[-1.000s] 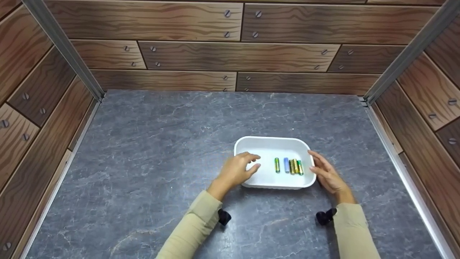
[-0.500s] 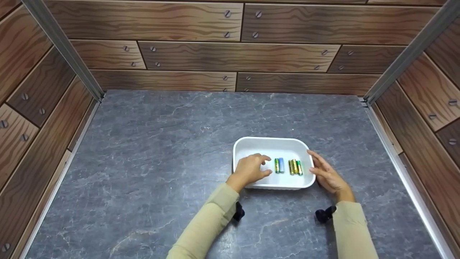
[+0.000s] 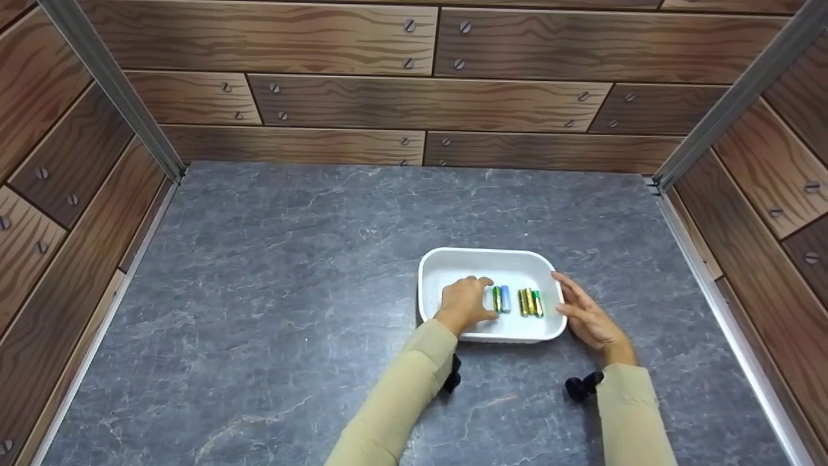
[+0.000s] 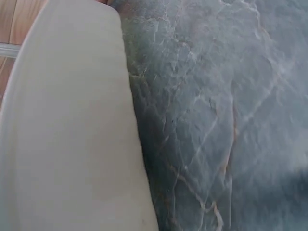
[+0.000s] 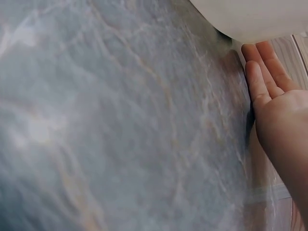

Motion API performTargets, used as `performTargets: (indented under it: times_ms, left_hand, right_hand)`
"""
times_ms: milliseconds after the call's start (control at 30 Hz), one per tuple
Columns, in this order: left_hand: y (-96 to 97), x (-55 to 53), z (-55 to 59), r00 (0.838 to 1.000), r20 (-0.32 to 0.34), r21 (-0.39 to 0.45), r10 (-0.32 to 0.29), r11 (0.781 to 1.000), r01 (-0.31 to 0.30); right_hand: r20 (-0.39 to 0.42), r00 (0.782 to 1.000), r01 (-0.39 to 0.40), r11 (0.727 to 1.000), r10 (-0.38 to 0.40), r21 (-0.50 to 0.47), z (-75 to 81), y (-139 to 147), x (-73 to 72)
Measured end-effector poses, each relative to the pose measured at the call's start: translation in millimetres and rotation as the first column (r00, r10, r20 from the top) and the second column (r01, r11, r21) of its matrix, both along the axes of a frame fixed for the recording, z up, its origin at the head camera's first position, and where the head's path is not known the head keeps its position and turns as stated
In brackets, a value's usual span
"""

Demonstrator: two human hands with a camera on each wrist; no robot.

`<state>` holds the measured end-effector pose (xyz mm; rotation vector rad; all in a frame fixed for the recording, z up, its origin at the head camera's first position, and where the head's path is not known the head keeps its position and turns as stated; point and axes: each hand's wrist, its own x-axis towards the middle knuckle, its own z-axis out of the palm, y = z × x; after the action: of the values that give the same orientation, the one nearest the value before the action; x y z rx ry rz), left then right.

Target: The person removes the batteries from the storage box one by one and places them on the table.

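Observation:
A white plastic tray [image 3: 488, 330] stands on the grey marbled tabletop. My left hand [image 3: 462, 301] reaches down into it, thumb and forefinger spread apart, fingertips close by the two ends of a green battery [image 3: 497, 299]. Right beside that one lies a blue battery [image 3: 506, 299]. Farther right in the tray, two gold batteries [image 3: 527, 302] and another green battery [image 3: 538, 303] lie side by side. My right hand [image 3: 592, 320] rests against the tray's right side, thumb and forefinger at the rim. In the right wrist view its fingers [image 5: 257, 77] extend along the tray [image 5: 260, 21].
Wood-patterned walls [image 3: 362, 100] with metal corner posts [image 3: 116, 90] enclose the tabletop [image 3: 310, 239] at the back and sides. A sleeve [image 4: 72, 120] fills much of the left wrist view. Black wrist cameras [image 3: 583, 386] hang by both cuffs.
My left hand has moved right, from the tray's left rim to the batteries. The blue battery has shifted left, away from the right-hand group to beside the green one. My right hand stays put.

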<state>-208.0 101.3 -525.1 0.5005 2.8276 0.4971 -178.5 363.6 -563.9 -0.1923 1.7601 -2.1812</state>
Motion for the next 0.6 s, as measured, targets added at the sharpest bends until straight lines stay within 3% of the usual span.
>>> performTargets:
  times_ms: [300, 600]
  left_hand:
    - [12.2, 2.1, -9.8, 0.999, 0.004, -0.037, 0.046, 0.998, -0.046]
    - [14.6, 1.0, -11.8, 0.997, -0.023, -0.038, 0.07, 0.997, -0.071]
  right_hand:
    - [-0.031, 1.0, -0.003, 1.0, 0.003, 0.012, -2.9, 0, 0.8]
    - [-0.028, 1.0, -0.005, 1.0, 0.005, 0.008, -3.7, 1, -0.9]
